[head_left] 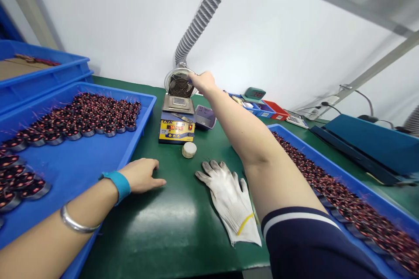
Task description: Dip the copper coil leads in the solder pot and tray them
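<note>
My right hand (203, 82) reaches forward, its fingers closed at the rim of the round metal fume hood (169, 82). The hood stands tilted above the solder pot (176, 128), a yellow-fronted unit with a lit red display. A thin metal blade (183, 118) lies across the pot's top. My left hand (141, 175) rests low over the green table, thumb apart from the loosely bent fingers, holding nothing. A turquoise band (118, 186) is round that wrist. Between my arms lie a white work glove (227, 198) with greyed fingertips and a small round whitish block (189, 150).
A blue tray (94, 183) of wound copper coils stands at left, and another blue tray (278, 130) with coils at right. A grey hose (204, 15) rises from the hood. A purple bin (209, 124) sits beside the pot; a teal machine (369, 148) stands far right.
</note>
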A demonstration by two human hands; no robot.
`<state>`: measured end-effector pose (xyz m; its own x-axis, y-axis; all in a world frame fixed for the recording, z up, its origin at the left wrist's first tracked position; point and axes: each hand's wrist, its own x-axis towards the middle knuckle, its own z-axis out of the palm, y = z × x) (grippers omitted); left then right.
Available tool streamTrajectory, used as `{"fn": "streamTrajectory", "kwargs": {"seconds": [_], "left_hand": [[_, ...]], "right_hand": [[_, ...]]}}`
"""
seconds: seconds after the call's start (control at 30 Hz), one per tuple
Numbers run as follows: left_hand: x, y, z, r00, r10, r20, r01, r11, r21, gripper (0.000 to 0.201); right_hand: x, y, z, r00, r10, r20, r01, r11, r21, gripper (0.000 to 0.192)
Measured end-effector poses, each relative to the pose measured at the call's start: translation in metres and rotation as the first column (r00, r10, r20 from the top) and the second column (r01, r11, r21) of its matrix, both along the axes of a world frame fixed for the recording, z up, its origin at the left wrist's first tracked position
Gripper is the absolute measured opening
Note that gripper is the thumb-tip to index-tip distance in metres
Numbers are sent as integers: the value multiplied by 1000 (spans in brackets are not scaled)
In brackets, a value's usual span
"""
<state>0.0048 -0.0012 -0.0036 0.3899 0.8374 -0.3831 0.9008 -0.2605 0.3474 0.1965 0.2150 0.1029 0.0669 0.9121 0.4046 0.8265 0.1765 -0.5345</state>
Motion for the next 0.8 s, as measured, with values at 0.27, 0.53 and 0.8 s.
{"fn": "streamTrajectory", "kwargs": {"seconds": [0.27,0.53,0.8], "left_hand": [[-1,0,-2,1000,13,20,-13,1000,4,54],[-1,1,-5,999,20,31,-20,1000,-13,53],[-1,1,-3,999,27,41,-26,999,-21,51]], "right_hand": [[-9,4,-16,998,-65,5,65,996,-56,34],[-15,17,-38,995,-75,65,82,989,-121,39],[-17,24,-45,995,-77,57,85,987,-139,39]]}}
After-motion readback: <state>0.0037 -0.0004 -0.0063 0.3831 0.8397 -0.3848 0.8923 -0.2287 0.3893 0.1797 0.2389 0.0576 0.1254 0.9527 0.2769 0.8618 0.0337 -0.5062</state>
